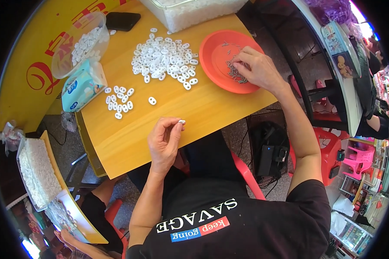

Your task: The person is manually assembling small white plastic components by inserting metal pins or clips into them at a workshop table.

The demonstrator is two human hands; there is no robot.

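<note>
Pinching a bead (182,122), the left hand (163,140) partly covers it; the right hand (259,67) is at the pins (238,78) in the bowl (211,54), its hold hidden, can't tell!

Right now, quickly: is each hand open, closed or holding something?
Left hand: closed, holding a small white piece.
Right hand: curled over metal pins in a red bowl; whether it's closed on any can't be told.

Red-lettered yellow wall (15,93) upper L; grey speckled flr (125,207); pink plastic chair (359,160) far R; bright light (30,249) lower L, poss. a lamp.
</note>
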